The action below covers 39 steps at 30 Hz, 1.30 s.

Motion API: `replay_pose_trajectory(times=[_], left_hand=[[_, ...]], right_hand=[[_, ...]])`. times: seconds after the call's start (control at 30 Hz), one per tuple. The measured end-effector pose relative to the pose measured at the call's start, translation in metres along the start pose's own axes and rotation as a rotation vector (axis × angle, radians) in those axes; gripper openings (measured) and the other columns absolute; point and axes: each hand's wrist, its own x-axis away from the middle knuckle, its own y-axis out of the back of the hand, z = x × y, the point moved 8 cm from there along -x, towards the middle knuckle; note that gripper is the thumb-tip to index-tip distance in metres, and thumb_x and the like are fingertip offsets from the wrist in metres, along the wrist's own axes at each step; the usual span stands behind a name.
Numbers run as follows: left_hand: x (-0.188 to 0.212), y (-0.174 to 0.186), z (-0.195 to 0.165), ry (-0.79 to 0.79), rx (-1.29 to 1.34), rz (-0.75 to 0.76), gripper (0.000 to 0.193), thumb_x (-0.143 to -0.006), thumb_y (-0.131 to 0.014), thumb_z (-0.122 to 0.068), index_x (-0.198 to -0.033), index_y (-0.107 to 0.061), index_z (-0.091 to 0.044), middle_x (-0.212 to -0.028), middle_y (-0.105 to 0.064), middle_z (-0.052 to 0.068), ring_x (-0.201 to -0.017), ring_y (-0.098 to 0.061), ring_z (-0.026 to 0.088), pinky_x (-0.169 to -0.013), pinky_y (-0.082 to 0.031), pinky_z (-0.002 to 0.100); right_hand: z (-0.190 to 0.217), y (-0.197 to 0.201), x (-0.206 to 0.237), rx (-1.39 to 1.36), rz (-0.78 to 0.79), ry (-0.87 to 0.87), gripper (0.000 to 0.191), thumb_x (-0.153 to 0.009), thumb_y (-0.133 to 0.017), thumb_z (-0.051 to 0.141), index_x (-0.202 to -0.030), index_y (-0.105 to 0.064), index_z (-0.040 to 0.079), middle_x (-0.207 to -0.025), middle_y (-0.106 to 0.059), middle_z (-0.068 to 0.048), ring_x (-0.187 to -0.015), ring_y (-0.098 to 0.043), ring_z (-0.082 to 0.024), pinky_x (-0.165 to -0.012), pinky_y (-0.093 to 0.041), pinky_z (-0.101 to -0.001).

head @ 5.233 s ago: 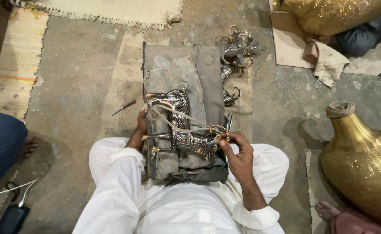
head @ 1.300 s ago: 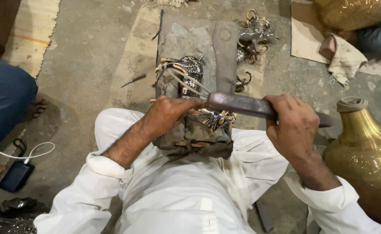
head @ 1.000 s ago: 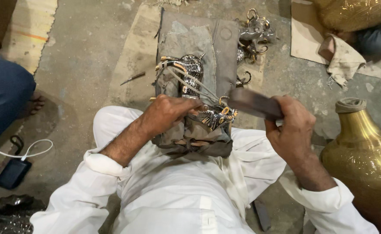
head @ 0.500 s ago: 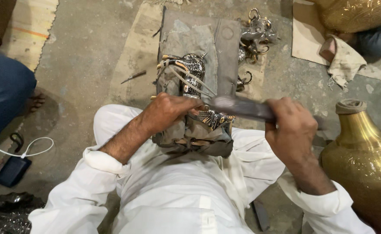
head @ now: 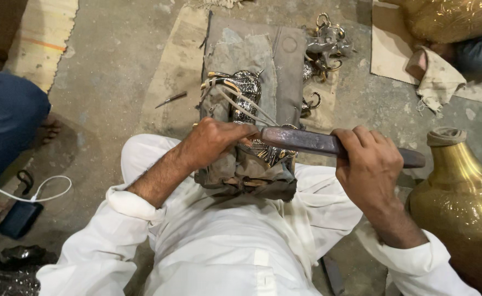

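My right hand (head: 369,161) grips a long dark metal file (head: 306,141), held level across a silver and gold metal ornament (head: 246,104). The ornament lies on a grey cloth-covered block (head: 276,60) between my knees. My left hand (head: 213,141) presses down on the ornament's near end, fingers by the file's tip. I sit on the floor in white clothes.
A large brass vase (head: 460,203) stands at my right. Several small metal pieces (head: 326,46) lie beyond the block. A thin tool (head: 170,98) rests on the floor at left. Another person's blue-clad leg (head: 5,118), a phone with cable (head: 19,216) and a rag (head: 438,79) are nearby.
Five seconds ago both hands held the ornament alone. My right hand has since taken the file, and it slides back and forth across the ornament while my left hand stays pressed.
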Motion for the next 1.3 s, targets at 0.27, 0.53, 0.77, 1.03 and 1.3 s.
replay_pose_trajectory(times=[0.27,0.53,0.77,1.03,1.3], left_hand=[[-0.002,0.001,0.000,-0.002,0.014,0.027,0.048,-0.082,-0.077,0.002,-0.126,-0.066,-0.010,-0.106,-0.079,0.008,-0.089,-0.078,0.023,-0.074,-0.063,0.034],[-0.004,0.003,0.000,-0.002,0.011,0.023,0.054,-0.077,-0.079,0.000,-0.128,-0.064,-0.008,-0.104,-0.078,0.009,-0.087,-0.078,0.023,-0.071,-0.063,0.034],[-0.004,-0.001,0.003,0.047,0.003,0.070,0.052,-0.080,-0.079,0.002,-0.129,-0.065,-0.013,-0.101,-0.080,0.006,-0.084,-0.078,0.020,-0.070,-0.063,0.033],[-0.006,-0.006,0.009,0.093,0.004,0.132,0.050,-0.085,-0.079,-0.002,-0.131,-0.064,-0.013,-0.103,-0.079,0.004,-0.087,-0.078,0.018,-0.071,-0.063,0.031],[-0.009,0.003,0.000,0.028,0.002,0.098,0.051,-0.084,-0.076,0.000,-0.132,-0.064,-0.014,-0.100,-0.079,0.004,-0.086,-0.079,0.019,-0.071,-0.063,0.034]], right_hand=[[-0.003,0.007,-0.002,-0.214,-0.100,-0.067,0.038,-0.081,-0.074,0.002,-0.118,-0.065,0.006,-0.097,-0.064,-0.012,-0.090,-0.065,-0.032,-0.080,-0.049,-0.0418],[-0.009,0.005,-0.001,-0.157,-0.046,-0.143,0.036,-0.079,-0.074,0.004,-0.114,-0.066,0.007,-0.098,-0.066,-0.012,-0.090,-0.065,-0.035,-0.079,-0.048,-0.0443],[-0.006,-0.002,-0.004,-0.183,-0.012,-0.124,0.041,-0.075,-0.074,-0.001,-0.115,-0.065,0.007,-0.094,-0.065,-0.011,-0.087,-0.066,-0.033,-0.079,-0.050,-0.0445],[-0.011,-0.006,-0.002,-0.276,-0.046,-0.193,0.039,-0.079,-0.075,0.000,-0.116,-0.064,0.005,-0.093,-0.067,-0.013,-0.085,-0.066,-0.034,-0.077,-0.051,-0.0438],[-0.012,-0.004,-0.005,-0.212,-0.081,-0.141,0.038,-0.077,-0.073,-0.005,-0.113,-0.068,0.005,-0.094,-0.067,-0.015,-0.089,-0.067,-0.036,-0.080,-0.051,-0.0454]])
